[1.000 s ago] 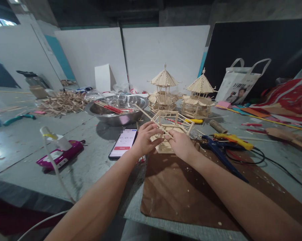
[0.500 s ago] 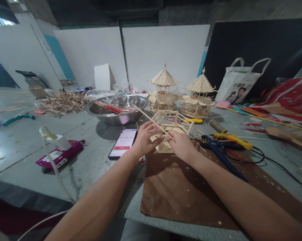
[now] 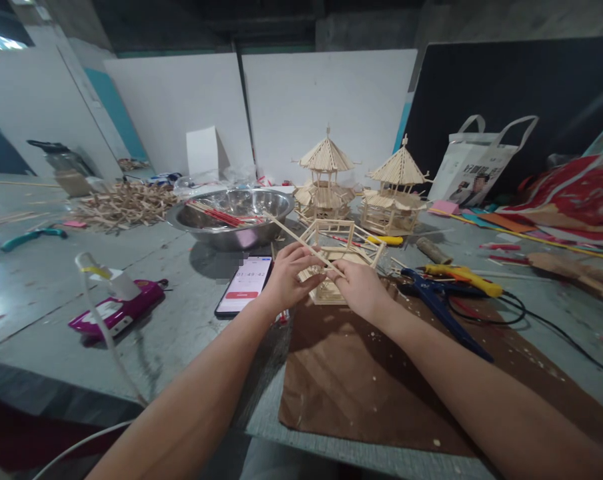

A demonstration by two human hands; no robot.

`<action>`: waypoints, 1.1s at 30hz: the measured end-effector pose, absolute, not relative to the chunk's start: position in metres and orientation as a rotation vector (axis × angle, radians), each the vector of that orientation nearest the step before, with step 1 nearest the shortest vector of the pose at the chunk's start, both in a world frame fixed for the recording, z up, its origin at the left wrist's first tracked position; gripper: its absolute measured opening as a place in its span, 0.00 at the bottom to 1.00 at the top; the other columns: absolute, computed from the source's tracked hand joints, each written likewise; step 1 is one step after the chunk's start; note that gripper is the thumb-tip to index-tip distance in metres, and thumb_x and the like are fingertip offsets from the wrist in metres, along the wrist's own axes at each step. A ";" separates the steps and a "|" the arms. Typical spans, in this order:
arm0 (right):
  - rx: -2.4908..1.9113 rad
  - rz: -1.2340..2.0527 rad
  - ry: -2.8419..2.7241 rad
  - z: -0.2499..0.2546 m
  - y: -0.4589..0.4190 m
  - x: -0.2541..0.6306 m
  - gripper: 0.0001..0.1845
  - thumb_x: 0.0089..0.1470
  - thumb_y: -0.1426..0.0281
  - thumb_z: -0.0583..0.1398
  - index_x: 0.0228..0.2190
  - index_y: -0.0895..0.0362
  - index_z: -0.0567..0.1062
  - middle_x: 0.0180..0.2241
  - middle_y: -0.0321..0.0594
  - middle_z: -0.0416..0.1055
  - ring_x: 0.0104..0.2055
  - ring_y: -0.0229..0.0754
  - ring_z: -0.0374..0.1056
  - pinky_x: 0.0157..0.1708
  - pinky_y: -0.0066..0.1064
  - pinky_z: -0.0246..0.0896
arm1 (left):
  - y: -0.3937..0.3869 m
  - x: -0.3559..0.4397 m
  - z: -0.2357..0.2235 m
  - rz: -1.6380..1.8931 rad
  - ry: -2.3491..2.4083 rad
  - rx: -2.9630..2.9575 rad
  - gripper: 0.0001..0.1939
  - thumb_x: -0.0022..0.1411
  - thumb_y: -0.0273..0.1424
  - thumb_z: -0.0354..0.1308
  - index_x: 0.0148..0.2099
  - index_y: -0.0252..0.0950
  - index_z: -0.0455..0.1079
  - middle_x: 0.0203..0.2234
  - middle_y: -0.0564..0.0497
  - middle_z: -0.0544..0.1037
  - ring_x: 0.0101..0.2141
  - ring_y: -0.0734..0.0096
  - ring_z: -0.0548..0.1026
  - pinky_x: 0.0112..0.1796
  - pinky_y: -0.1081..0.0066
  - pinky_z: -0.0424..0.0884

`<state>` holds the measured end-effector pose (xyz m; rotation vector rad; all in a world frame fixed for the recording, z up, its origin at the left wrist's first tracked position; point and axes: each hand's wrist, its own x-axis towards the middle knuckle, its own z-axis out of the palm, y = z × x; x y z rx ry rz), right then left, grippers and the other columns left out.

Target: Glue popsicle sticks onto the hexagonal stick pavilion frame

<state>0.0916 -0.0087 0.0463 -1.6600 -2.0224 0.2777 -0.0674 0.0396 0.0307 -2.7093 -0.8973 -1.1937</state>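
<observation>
A thin pale wooden stick (image 3: 287, 229) slants between my two hands, its far end pointing up and left toward the basin. My left hand (image 3: 292, 275) has its fingers closed around the stick's middle. The near end is pinched between the thumb and fingers of my right hand (image 3: 357, 287). Just behind and below the hands stands a small stick-built frame (image 3: 351, 235), an open pavilion shape with a railed base; my hands hide part of it. Whether the stick touches this frame I cannot tell.
Two roofed stick pavilions (image 3: 326, 160) stand behind. Left are a metal basin (image 3: 201, 233) holding red sticks, a phone (image 3: 244, 287) and a purple power strip (image 3: 119, 310). A blue glue gun (image 3: 436, 307) with a cord lies right, on brown cloth (image 3: 341, 387).
Both hands keep the same hold on the stick, with almost no movement. The whole view has shifted very slightly. The phone's timer has advanced a second.
</observation>
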 end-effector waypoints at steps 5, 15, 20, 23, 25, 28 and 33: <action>-1.578 0.338 -2.004 0.045 -0.008 0.095 0.14 0.53 0.66 0.49 0.35 0.53 0.72 0.34 0.39 0.73 0.37 0.40 0.66 0.34 0.26 0.53 | 0.040 -0.069 0.030 -1.189 -0.889 -2.709 0.11 0.52 0.36 0.55 0.38 0.39 0.70 0.41 0.50 0.72 0.46 0.66 0.65 0.48 0.62 0.58; -1.565 0.327 -2.015 0.044 -0.007 0.096 0.14 0.53 0.66 0.49 0.35 0.52 0.72 0.31 0.37 0.74 0.35 0.39 0.66 0.33 0.25 0.53 | 0.041 -0.068 0.030 -1.225 -0.892 -2.694 0.10 0.54 0.36 0.54 0.37 0.39 0.70 0.39 0.49 0.73 0.44 0.67 0.66 0.47 0.63 0.60; -1.625 0.259 -2.039 0.046 -0.008 0.095 0.15 0.53 0.65 0.48 0.36 0.51 0.72 0.32 0.38 0.73 0.35 0.40 0.66 0.32 0.26 0.52 | 0.040 -0.066 0.031 -1.251 -0.864 -2.683 0.09 0.54 0.36 0.54 0.35 0.38 0.71 0.39 0.49 0.74 0.43 0.67 0.67 0.46 0.63 0.60; -1.636 0.235 -2.054 0.046 -0.008 0.095 0.16 0.54 0.65 0.47 0.36 0.51 0.72 0.32 0.39 0.73 0.35 0.41 0.66 0.31 0.26 0.51 | 0.040 -0.066 0.032 -1.253 -0.851 -2.675 0.09 0.54 0.36 0.54 0.35 0.38 0.71 0.39 0.49 0.74 0.44 0.66 0.67 0.46 0.63 0.61; -1.637 0.232 -2.061 0.046 -0.008 0.095 0.16 0.54 0.65 0.47 0.36 0.51 0.72 0.33 0.39 0.73 0.36 0.41 0.66 0.31 0.26 0.51 | 0.039 -0.066 0.032 -1.251 -0.843 -2.673 0.09 0.54 0.36 0.53 0.35 0.38 0.70 0.39 0.49 0.74 0.44 0.66 0.67 0.46 0.63 0.61; -1.652 0.228 -2.067 0.047 -0.009 0.094 0.16 0.54 0.65 0.47 0.37 0.51 0.72 0.32 0.39 0.73 0.36 0.41 0.66 0.31 0.26 0.51 | 0.039 -0.066 0.032 -1.251 -0.830 -2.674 0.09 0.55 0.35 0.53 0.35 0.38 0.70 0.39 0.49 0.74 0.44 0.66 0.67 0.46 0.63 0.61; -1.676 0.192 -2.085 0.048 -0.009 0.094 0.17 0.54 0.65 0.46 0.37 0.51 0.72 0.32 0.40 0.73 0.35 0.41 0.66 0.31 0.27 0.50 | 0.040 -0.066 0.031 -1.249 -0.832 -2.683 0.09 0.55 0.36 0.53 0.35 0.38 0.71 0.38 0.49 0.75 0.44 0.66 0.67 0.45 0.63 0.61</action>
